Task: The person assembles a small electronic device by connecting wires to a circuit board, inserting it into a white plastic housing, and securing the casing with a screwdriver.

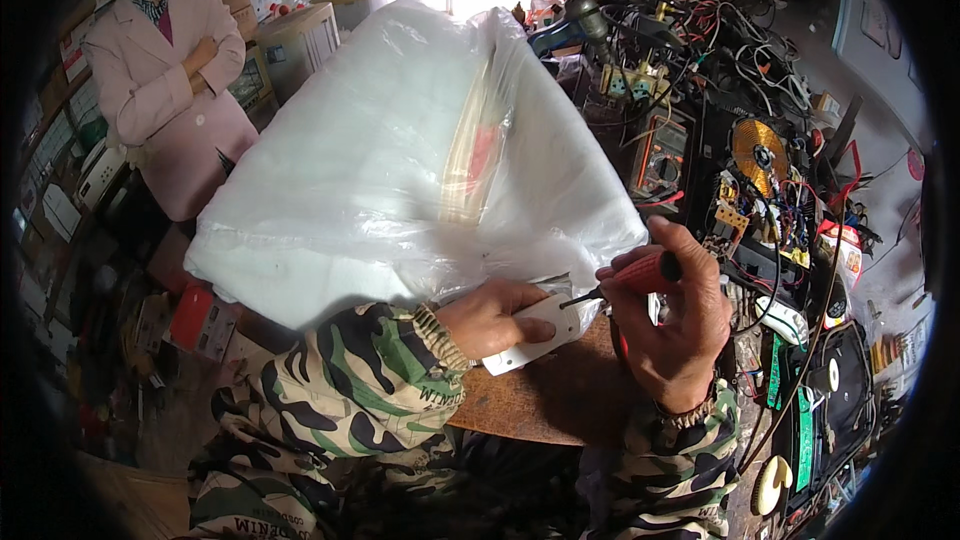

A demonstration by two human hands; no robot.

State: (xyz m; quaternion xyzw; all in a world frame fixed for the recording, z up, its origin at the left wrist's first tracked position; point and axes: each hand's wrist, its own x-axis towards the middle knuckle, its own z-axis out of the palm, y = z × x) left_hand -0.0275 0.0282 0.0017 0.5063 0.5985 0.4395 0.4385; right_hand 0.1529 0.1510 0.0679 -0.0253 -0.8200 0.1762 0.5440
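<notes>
My left hand (490, 320) grips a flat white plate-like piece (508, 358) with small holes, its thumb lying across the top face. In my right hand (682, 335) is a screwdriver (648, 274) with a red handle and dark shaft, its fingers wrapped round the handle. The shaft points left, and its tip meets the white piece near a hole at the far end. Both hands are over the near edge of a brown wooden table (540, 410). What lies under the white piece is hidden.
A big bundle in clear plastic (330, 190) covers most of the table ahead. To the right are a multimeter (660, 155), an opened device with a copper coil (760, 148), tangled cables (750, 50) and green circuit strips (805, 435). A person with folded arms (170, 90) stands at far left.
</notes>
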